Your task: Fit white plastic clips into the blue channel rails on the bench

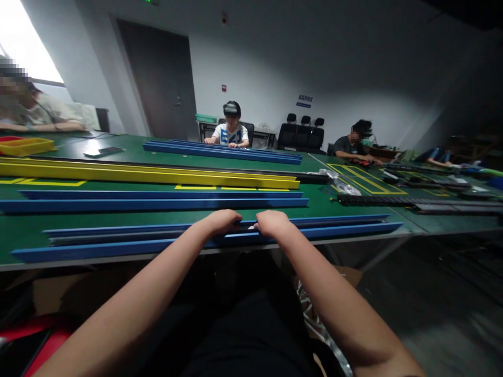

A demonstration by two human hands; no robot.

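Observation:
Along the near table edge lies a long blue channel (98,248) with raised sides, and a dark grey strip (118,234) rests inside it. My left hand (225,221) is over the middle of this channel, closed, its fingers curled down and partly hidden. Just to the right, my right hand (272,223) is closed too, thumb side facing the left hand. A small whitish piece (252,227) shows at its fingertips, too small to name. Between the hands there is a narrow gap. Whether either hand grips the strip is hidden.
Farther back on the green table (334,214) lie another blue channel (157,203), a yellow channel (157,174) and far blue channels (220,152). Black slatted strips (377,201) lie at right, clear plastic wrap (343,184) beside them. Several people sit around the table.

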